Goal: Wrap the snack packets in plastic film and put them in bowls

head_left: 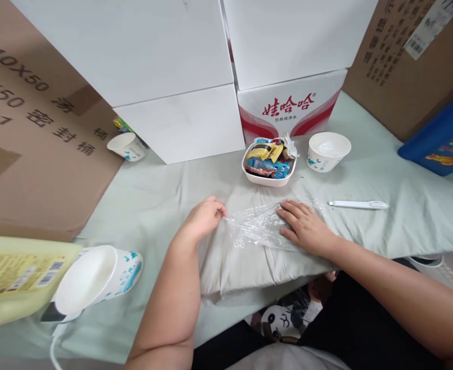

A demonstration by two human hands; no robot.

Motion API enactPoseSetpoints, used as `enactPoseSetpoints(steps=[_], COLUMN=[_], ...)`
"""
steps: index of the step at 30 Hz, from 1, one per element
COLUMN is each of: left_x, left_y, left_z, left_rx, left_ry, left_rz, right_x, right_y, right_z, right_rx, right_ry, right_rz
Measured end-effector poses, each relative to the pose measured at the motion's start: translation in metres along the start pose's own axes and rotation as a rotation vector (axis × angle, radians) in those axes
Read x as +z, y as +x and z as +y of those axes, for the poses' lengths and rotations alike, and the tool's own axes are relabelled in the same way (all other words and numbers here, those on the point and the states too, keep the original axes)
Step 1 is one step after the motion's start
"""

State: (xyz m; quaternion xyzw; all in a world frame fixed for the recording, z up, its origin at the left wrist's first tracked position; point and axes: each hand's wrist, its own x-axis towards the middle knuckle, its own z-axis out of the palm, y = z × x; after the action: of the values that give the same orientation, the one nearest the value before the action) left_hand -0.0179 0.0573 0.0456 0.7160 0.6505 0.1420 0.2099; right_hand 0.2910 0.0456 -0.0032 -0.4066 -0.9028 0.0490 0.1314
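A crumpled sheet of clear plastic film (255,226) lies on the cloth-covered table (165,205) near its front edge. At its left end, my left hand (207,218) pinches a corner between thumb and fingers. My right hand (307,226) rests flat on the other end, fingers spread, palm down. Just beyond the film stands a white bowl (270,181) filled with wrapped snacks (268,158). A white box cutter (357,204) lies to the right of my right hand.
White cartons (188,123) stand along the back. A paper cup (322,162) holding clear plastic stands right of the bowl. Brown boxes (41,133) flank both sides. At left are a yellow container (14,277) and a tipped paper cup (122,272); a blue container (438,136) is at right.
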Motion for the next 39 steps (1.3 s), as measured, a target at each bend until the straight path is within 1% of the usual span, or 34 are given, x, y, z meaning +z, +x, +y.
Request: enactPoseSetpoints(steps=[2, 3, 4, 5, 7, 8, 9, 10, 11, 14, 16, 18, 20, 22, 23, 25, 27, 30, 33, 36, 39], left_x=[0.001, 0.003, 0.006, 0.009, 0.018, 0.021, 0.025, 0.027, 0.029, 0.029, 0.027, 0.026, 0.026, 0.026, 0.026, 0.027, 0.029, 0.031, 0.031, 0.030, 0.030], left_y=[-0.003, -0.006, -0.009, -0.012, -0.017, -0.019, -0.019, -0.019, -0.018, -0.009, -0.004, -0.001, -0.002, -0.006, -0.009, -0.016, -0.020, -0.020, -0.015, -0.011, -0.010], left_z=[0.011, 0.019, 0.029, 0.040, 0.058, 0.064, 0.068, 0.068, 0.065, 0.047, 0.036, 0.030, 0.032, 0.040, 0.044, 0.054, 0.060, 0.062, 0.057, 0.050, 0.046], left_rx=[-0.031, -0.012, 0.033, 0.100, 0.224, 0.251, 0.256, 0.238, 0.198, 0.026, -0.082, -0.142, -0.135, -0.080, -0.038, 0.046, 0.111, 0.146, 0.112, 0.033, 0.021], left_ry=[0.035, 0.001, -0.059, -0.136, -0.204, -0.179, -0.144, -0.115, -0.111, -0.248, -0.340, -0.372, -0.367, -0.299, -0.241, -0.113, -0.020, 0.032, -0.012, -0.075, -0.140], left_rz=[0.223, 0.285, 0.294, 0.218, -0.055, -0.124, -0.162, -0.161, -0.137, -0.083, -0.065, -0.087, -0.128, -0.156, -0.160, -0.155, -0.147, -0.137, -0.105, -0.078, -0.072], right_x=[0.000, 0.000, 0.001, 0.001, 0.001, 0.001, 0.001, 0.001, 0.000, -0.005, -0.011, -0.019, -0.029, -0.037, -0.040, -0.045, -0.048, -0.052, -0.058, -0.064, -0.065], right_y=[0.000, 0.000, 0.000, 0.000, 0.000, 0.000, 0.000, 0.000, -0.001, -0.001, -0.002, -0.001, -0.002, -0.003, -0.004, -0.007, -0.010, -0.012, -0.013, -0.014, -0.015], right_z=[0.000, -0.001, -0.001, -0.001, -0.001, -0.001, -0.001, -0.002, -0.002, -0.005, -0.005, 0.000, 0.012, 0.030, 0.040, 0.059, 0.071, 0.076, 0.074, 0.075, 0.078], right_rx=[0.005, 0.007, 0.008, 0.008, 0.009, 0.009, 0.010, 0.012, 0.015, 0.023, 0.022, 0.026, 0.065, 0.153, 0.206, 0.289, 0.313, 0.325, 0.433, 0.497, 0.477], right_ry=[0.007, 0.006, 0.003, -0.001, -0.002, 0.001, 0.004, 0.008, 0.011, 0.029, 0.058, 0.105, 0.171, 0.227, 0.241, 0.239, 0.210, 0.147, 0.161, 0.243, 0.300], right_rz=[0.003, 0.006, 0.008, 0.010, 0.013, 0.014, 0.015, 0.013, 0.009, 0.002, 0.033, 0.098, 0.174, 0.230, 0.238, 0.201, 0.118, 0.002, -0.059, -0.033, 0.076])
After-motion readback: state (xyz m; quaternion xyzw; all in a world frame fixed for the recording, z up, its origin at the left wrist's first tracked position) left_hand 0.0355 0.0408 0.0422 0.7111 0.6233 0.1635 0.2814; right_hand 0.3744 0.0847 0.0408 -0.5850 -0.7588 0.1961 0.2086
